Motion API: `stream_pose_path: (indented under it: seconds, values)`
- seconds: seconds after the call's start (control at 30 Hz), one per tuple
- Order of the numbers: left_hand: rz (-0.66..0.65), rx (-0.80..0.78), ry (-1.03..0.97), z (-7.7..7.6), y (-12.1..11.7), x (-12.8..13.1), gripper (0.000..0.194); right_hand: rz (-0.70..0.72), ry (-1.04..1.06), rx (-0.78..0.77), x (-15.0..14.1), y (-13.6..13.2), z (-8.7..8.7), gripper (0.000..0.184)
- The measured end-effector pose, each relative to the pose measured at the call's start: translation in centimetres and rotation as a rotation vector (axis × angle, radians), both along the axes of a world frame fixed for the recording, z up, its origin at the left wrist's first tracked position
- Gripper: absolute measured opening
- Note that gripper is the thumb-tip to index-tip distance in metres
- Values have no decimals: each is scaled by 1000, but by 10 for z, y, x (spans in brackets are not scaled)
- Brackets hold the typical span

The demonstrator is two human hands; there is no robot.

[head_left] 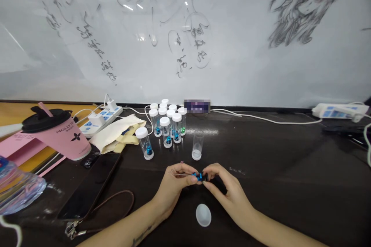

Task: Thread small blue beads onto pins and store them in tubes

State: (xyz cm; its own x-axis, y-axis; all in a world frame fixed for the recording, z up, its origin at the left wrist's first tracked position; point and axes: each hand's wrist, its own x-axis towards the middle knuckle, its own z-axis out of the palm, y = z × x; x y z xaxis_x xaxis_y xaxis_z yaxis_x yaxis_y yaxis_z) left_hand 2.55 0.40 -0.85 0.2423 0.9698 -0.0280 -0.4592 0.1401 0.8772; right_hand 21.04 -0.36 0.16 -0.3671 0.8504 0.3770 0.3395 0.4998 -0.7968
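Note:
Between both hands is a small blue and black part [199,177] with a thin pale stem or wire pointing left; its exact kind I cannot make out. My left hand [176,183] pinches its blue end between thumb and fingers. On the black end, the thumb and fingers of my right hand [224,185] are closed. A clear plastic tube [198,144] without a cap stands upright just beyond the hands. Nearer to me, below the hands, lies a round white cap [203,215] on the dark table [278,185].
Several capped clear tubes [167,133] with blue or green parts stand behind the hands. To the left are a phone [89,185] with a cord strap, a cream pouch [116,133], a pink cup [65,133] and a power strip [100,121]. A whiteboard [237,77] rises behind.

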Motion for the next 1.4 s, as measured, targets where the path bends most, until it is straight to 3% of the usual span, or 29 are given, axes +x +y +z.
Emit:
stream_pose_path:
  seconds: [0.17, 0.67, 0.87, 1.1, 1.3, 1.4]
  values:
    - [-6, -16, 4, 0, 0, 0, 17, 4, -5, -46, 0, -1, 3, 4]
    - [0, -18, -8, 0, 0, 0, 14, 11, -10, -164, 1, 2, 7, 19]
    - [-12, -16, -9, -1, 0, 0, 16, 36, -1, -170, 1, 3, 6, 33]
    - [3, -23, -4, 0, 0, 0, 16, 18, -24, -126, 2, 3, 7, 23]
    - [-33, -27, -1, 0, -1, 0, 16, 49, -58, -126, 1, 3, 7, 34]
    - [-32, -20, -2, 0, -1, -1, 15, 32, -85, -110, 1, 3, 8, 29]
